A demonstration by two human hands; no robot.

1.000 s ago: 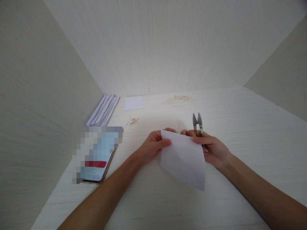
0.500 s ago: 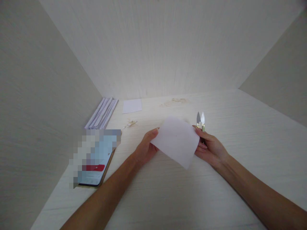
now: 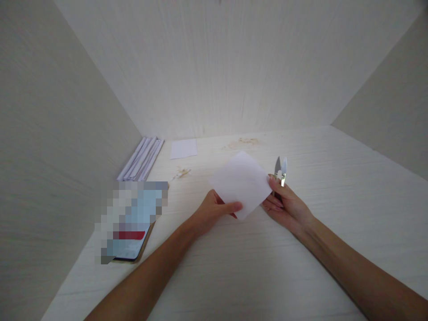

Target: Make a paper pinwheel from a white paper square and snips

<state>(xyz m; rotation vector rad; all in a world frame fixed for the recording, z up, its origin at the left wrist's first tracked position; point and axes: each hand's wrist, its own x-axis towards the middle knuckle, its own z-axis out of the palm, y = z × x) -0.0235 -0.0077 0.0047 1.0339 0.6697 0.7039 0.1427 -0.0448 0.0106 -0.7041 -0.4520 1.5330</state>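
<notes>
A white paper sheet (image 3: 240,182) is held flat between both hands above the pale wooden desk (image 3: 234,267). My left hand (image 3: 214,211) pinches its near corner with thumb and fingers. My right hand (image 3: 284,205) holds the sheet's right corner and also grips small metal snips (image 3: 280,168), whose two blades point away from me, slightly apart.
A phone (image 3: 130,227) with a lit screen lies at the left. A stack of folded white papers (image 3: 142,157) leans by the left wall. A small white square sheet (image 3: 183,148) lies at the back. Tan scraps (image 3: 182,172) and a stain (image 3: 244,141) mark the desk.
The sheet swung from hanging toward me to lying flat and farther away. My left hand shifted from its upper edge to its near corner. My right hand kept the snips.
</notes>
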